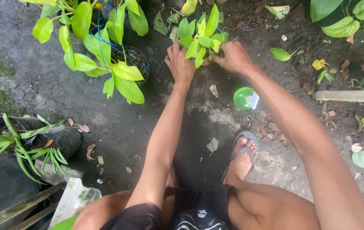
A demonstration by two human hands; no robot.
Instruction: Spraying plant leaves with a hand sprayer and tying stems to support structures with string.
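Observation:
A small plant with bright yellow-green leaves (201, 32) sits in a pot on the dark ground ahead of me; the leaves hide most of the pot. My left hand (179, 64) is pressed against its left side, fingers pointing up. My right hand (232, 56) cups its right side, fingers reaching under the leaves. Both arms stretch forward from my squatting legs.
A larger leafy plant in a black pot with blue string (131, 59) stands to the left. A green round lid-like object (244, 98) lies right of my arms. A spiky plant in a black pot (28, 136) sits at far left. A pale pipe (350, 96) runs at right. My sandalled foot (242, 155) is below.

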